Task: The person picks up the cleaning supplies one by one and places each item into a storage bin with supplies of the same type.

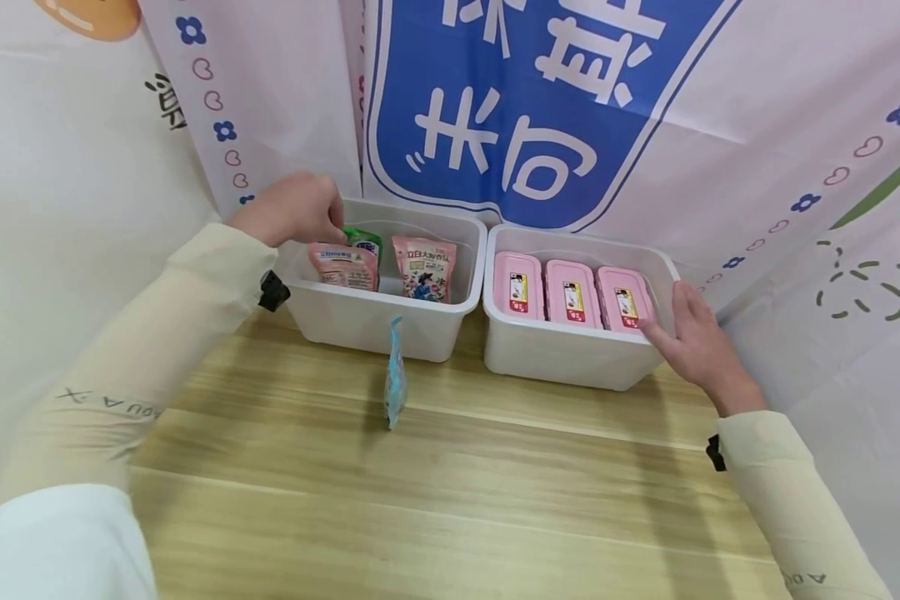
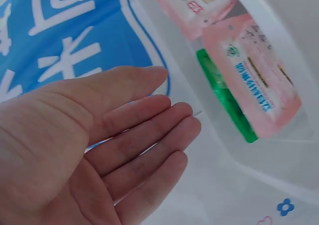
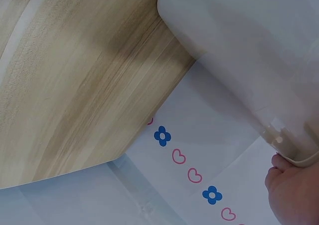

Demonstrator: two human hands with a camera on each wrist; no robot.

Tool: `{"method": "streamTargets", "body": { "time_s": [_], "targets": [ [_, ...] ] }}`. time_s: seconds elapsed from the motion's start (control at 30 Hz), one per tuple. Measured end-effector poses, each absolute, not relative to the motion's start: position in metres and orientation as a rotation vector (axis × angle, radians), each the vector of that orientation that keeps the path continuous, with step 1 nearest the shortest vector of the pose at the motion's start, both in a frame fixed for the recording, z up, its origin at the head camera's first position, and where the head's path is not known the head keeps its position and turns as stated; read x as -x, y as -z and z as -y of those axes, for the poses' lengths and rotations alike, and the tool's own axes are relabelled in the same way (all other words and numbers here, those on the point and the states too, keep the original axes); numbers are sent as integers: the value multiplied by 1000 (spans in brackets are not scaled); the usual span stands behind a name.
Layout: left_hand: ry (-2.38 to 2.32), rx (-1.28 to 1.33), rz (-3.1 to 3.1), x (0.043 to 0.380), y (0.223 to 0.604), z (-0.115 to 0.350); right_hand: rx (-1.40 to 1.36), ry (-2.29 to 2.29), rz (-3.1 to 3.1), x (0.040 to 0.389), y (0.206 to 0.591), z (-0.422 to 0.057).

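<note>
In the head view my left hand [image 1: 297,207] is over the back left of the left white bin [image 1: 375,329]. Its fingers are loosely bent with nothing between them, as the left wrist view shows. Just beyond the fingertips, a pink packet [image 2: 256,80] leans against a green packet [image 2: 227,98]. Another pink packet [image 1: 425,268], printed with a figure, stands to their right in the same bin. My right hand [image 1: 697,343] grips the right white bin [image 1: 570,358] at its right front corner, thumb over the rim. Three pink boxes [image 1: 572,294] with labels stand side by side in that bin.
A light blue packet [image 1: 395,379] stands edge-on upon the wooden table [image 1: 435,517], in front of the left bin. Printed cloth [image 1: 285,83] hangs close behind the bins, and white cloth walls [image 1: 855,333] close off both sides.
</note>
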State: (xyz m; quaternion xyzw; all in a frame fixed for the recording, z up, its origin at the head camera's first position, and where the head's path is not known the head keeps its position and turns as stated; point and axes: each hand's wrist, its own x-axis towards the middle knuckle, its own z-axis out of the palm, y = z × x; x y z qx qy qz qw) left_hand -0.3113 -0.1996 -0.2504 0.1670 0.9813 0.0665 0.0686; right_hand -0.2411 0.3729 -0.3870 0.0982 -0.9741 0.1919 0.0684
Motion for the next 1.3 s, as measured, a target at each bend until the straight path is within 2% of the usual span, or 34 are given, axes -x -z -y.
{"method": "streamTargets", "body": {
  "time_s": [0.5,1.3],
  "targets": [
    [-328,-374,-2887,269,220,188,-302,-578,2956,243,388,-373],
    [-367,-486,-2834,231,247,147,-276,-560,2995,240,387,-373]
  ]
}}
